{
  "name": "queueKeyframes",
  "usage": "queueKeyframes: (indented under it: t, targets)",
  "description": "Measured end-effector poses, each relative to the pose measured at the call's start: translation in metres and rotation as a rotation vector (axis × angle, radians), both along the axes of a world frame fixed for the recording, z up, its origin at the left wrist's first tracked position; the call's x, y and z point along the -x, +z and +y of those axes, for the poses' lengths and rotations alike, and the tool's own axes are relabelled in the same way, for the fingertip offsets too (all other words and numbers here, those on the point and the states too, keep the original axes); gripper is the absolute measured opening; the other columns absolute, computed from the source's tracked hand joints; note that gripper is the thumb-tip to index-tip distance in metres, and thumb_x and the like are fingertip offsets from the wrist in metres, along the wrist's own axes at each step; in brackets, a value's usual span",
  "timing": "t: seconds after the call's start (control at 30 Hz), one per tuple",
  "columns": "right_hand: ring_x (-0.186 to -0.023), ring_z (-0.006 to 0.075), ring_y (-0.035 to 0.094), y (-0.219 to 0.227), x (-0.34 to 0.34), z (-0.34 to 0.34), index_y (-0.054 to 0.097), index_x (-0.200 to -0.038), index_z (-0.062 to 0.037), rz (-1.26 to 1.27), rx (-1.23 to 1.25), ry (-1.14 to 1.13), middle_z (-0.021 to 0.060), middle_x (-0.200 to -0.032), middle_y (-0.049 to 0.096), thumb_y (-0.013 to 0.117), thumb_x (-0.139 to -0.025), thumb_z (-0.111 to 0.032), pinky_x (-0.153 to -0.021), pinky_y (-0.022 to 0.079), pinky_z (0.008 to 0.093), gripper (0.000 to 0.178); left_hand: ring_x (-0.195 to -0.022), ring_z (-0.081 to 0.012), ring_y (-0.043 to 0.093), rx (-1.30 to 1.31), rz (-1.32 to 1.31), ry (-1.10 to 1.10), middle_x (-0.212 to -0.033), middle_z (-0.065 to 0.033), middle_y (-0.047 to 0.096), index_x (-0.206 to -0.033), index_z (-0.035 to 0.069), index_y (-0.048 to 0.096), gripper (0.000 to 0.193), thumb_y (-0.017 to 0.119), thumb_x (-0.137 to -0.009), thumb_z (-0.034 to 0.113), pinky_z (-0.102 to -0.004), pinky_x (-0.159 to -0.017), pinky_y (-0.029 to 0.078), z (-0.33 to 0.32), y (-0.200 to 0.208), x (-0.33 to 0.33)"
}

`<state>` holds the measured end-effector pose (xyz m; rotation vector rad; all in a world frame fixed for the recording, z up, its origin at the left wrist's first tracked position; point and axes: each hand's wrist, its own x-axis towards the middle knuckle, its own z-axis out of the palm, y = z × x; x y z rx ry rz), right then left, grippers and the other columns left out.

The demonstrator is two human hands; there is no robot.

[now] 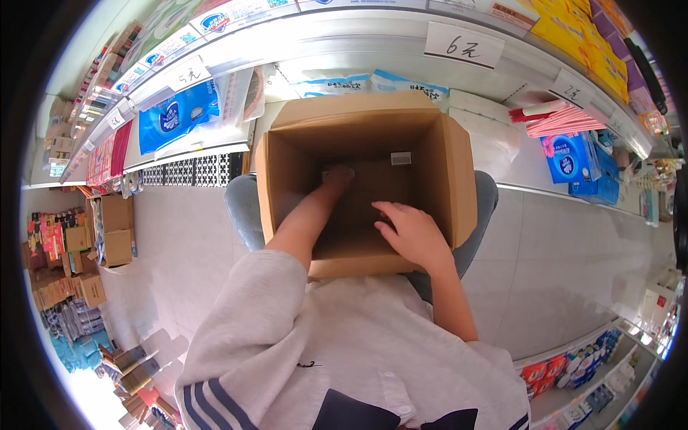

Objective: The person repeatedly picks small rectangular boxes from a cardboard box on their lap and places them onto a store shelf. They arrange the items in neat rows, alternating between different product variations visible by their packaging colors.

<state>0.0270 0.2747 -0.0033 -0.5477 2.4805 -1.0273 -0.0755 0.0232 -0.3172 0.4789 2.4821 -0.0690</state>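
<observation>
A tall brown cardboard box [459, 193] stands before me with its top flaps spread. My left hand [335, 183] reaches deep inside it, toward the bottom left. At its fingers is a small pale, partly see-through item [346, 173], dim and too unclear to name; the hand looks closed on it. My right hand [412, 233] hovers over the box's near right part, thumb and forefinger apart, nothing between them. A small white label [400, 158] shows inside the box, on the far side.
A grey-blue stool or chair [245, 213] shows on both sides under the box. Ahead run white shelves [487, 136] with blue tissue packs [179, 118] and pink-red packs [555, 123]. Brown cartons [115, 222] are stacked at the left. More stocked shelving [573, 373] is at the lower right.
</observation>
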Motion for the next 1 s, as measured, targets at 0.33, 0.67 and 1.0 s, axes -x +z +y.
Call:
queueKeyframes:
  t: [0.33,0.67,1.0]
  targets:
    - [-0.117,0.0312,0.063,0.018,0.006,0.008,0.058,-0.138,-0.0076,0.326,0.412,-0.489,0.0135,-0.126,0.066,0.074,-0.088,-0.01,-0.102,0.05,0.04,0.053,-0.117,-0.0317,0.062,-0.304,-0.226,-0.488,-0.126,-0.0116,0.065,-0.106,0.025,0.08,0.029,0.068,-0.086,0.007,-0.0384,-0.096,0.052,0.069,0.351,0.01]
    - [-0.104,0.0212,0.07,0.033,0.013,-0.007,0.062,-0.127,-0.0025,-0.027,0.601,-0.236,0.0113,-0.119,0.067,0.078,-0.084,0.0,-0.089,0.057,0.0323,0.046,-0.129,-0.0309,0.055,-1.181,0.039,-0.185,-0.139,-0.0138,0.057,-0.111,0.012,0.074,0.042,0.069,-0.079,-0.013,-0.0395,-0.109,0.045,-0.025,0.375,-0.055]
    - [-0.128,0.028,0.059,0.024,0.014,-0.026,0.058,-0.13,-0.0051,0.191,0.962,-0.095,0.0163,-0.144,0.054,0.06,-0.08,0.021,-0.102,0.053,0.0368,0.056,-0.132,-0.0207,0.054,-1.656,-0.142,0.492,-0.148,-0.0082,0.051,-0.155,0.006,0.037,0.102,0.089,-0.068,-0.005,-0.0363,-0.111,0.043,-0.029,0.356,-0.09]
